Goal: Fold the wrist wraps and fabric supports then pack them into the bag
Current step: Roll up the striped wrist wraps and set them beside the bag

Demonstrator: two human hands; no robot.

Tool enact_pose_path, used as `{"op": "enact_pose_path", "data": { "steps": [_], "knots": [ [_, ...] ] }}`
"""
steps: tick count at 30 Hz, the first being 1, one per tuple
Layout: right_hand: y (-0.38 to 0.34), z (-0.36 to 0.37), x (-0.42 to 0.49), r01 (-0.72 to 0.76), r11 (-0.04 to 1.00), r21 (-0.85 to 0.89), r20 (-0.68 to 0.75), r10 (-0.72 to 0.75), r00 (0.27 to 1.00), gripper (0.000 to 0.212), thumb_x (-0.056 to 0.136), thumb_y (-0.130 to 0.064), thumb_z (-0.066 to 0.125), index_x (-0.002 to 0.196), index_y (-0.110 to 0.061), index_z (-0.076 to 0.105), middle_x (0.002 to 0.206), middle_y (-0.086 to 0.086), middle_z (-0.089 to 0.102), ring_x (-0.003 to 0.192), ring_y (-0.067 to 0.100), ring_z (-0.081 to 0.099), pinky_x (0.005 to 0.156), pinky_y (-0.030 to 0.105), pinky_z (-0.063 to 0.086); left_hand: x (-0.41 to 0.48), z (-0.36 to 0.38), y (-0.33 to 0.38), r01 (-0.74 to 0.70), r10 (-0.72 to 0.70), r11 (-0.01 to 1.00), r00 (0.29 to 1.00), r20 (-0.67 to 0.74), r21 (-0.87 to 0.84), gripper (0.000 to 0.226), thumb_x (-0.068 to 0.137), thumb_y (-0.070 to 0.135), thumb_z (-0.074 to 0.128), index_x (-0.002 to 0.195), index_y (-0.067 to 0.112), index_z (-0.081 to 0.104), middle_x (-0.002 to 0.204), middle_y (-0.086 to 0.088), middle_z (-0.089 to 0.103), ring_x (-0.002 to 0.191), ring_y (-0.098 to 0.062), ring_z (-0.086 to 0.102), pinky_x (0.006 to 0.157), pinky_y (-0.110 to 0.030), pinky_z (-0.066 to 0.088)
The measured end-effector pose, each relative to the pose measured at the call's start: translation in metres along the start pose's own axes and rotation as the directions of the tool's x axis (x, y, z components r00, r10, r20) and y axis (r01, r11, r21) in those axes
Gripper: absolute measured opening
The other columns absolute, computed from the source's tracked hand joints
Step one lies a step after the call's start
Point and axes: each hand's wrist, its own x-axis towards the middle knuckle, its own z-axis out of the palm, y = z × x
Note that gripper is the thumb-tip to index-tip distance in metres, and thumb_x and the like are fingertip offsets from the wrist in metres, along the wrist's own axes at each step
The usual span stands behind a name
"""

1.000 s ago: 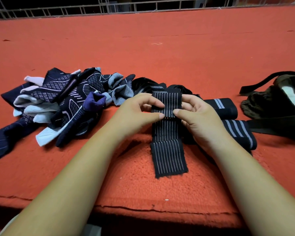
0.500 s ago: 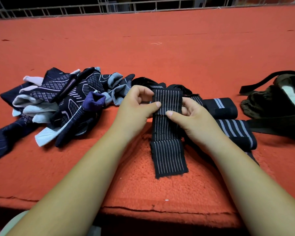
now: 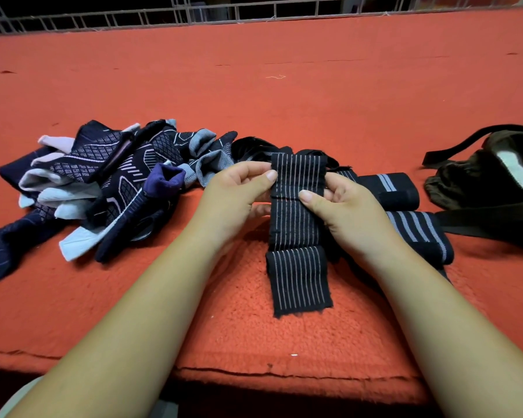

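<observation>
Wrist wrap (image 3: 296,224) — striped, black — pinched by our left hand (image 3: 236,197) and right hand (image 3: 341,206), near end lying on the red mat (image 3: 254,86).

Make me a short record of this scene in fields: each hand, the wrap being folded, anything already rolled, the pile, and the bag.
Left hand: pinches the left edge of the striped wrap
Right hand: pinches the wrap's right edge, thumb on its front
Striped wrap: black with pale lines, lower end lying on the red mat
Rolled wraps: two, right of the hands
Pile: unfolded dark patterned supports, on the left
Bag: dark, far right, straps spread on the mat
</observation>
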Motion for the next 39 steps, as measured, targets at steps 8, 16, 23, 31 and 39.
{"op": "enact_pose_path", "data": {
  "steps": [8,16,23,31,39],
  "knots": [
    [-0.002,0.003,0.0,-0.005,1.0,0.0,-0.023,0.005,1.0,0.028,0.105,-0.012,0.067,0.133,-0.016,0.066,0.119,0.006,0.08,0.114,0.026,0.076,0.106,0.055,0.056,-0.001,-0.005,-0.001,0.021,-0.026,0.998,0.996,0.089,0.06,0.025,0.098,0.001,0.07,0.123,0.002,0.072,0.121,-0.021,0.076,0.117,-0.038,0.073,0.1,-0.044,0.062],
    [-0.003,0.004,-0.001,-0.033,0.993,-0.114,-0.077,0.025,0.997,0.011,0.108,-0.028,0.064,0.115,-0.026,0.072,0.081,-0.009,0.075,0.071,0.008,0.071,0.069,0.037,0.057,0.002,-0.01,-0.006,0.007,-0.005,0.995,1.0,-0.025,0.103,0.031,0.093,0.0,0.077,0.123,0.003,0.07,0.1,-0.005,0.076,0.096,-0.023,0.078,0.082,-0.037,0.066],
    [-0.005,0.004,0.001,-0.043,0.997,0.066,-0.082,0.048,0.995,0.028,0.11,-0.019,0.057,0.126,-0.035,0.074,0.113,0.004,0.081,0.1,0.024,0.078,0.092,0.049,0.062,0.001,-0.009,-0.006,-0.011,0.012,0.997,1.0,-0.012,0.079,0.026,0.097,-0.004,0.07,0.123,-0.003,0.067,0.094,-0.003,0.075,0.077,-0.01,0.072,0.059,-0.022,0.057],
    [-0.012,0.004,0.005,-0.119,0.893,0.433,-0.083,0.171,0.982,0.025,0.101,-0.016,0.064,0.115,-0.003,0.078,0.08,0.002,0.062,0.068,0.012,0.059,0.068,0.029,0.052,0.002,-0.012,-0.003,0.004,-0.005,0.997,1.0,0.015,0.075,0.023,0.092,-0.007,0.07,0.107,0.005,0.082,0.11,-0.024,0.077,0.099,-0.028,0.065,0.11,-0.051,0.052],
    [-0.004,-0.001,0.004,-0.015,0.983,0.182,-0.13,0.039,0.991,0.026,0.103,-0.003,0.066,0.126,-0.013,0.073,0.071,-0.015,0.065,0.07,0.003,0.065,0.066,0.021,0.053,0.0,-0.007,-0.001,-0.034,0.033,0.999,0.996,0.082,0.005,0.028,0.102,-0.004,0.055,0.121,0.003,0.075,0.122,-0.024,0.075,0.105,-0.028,0.074,0.093,-0.038,0.062]
  ]
}}
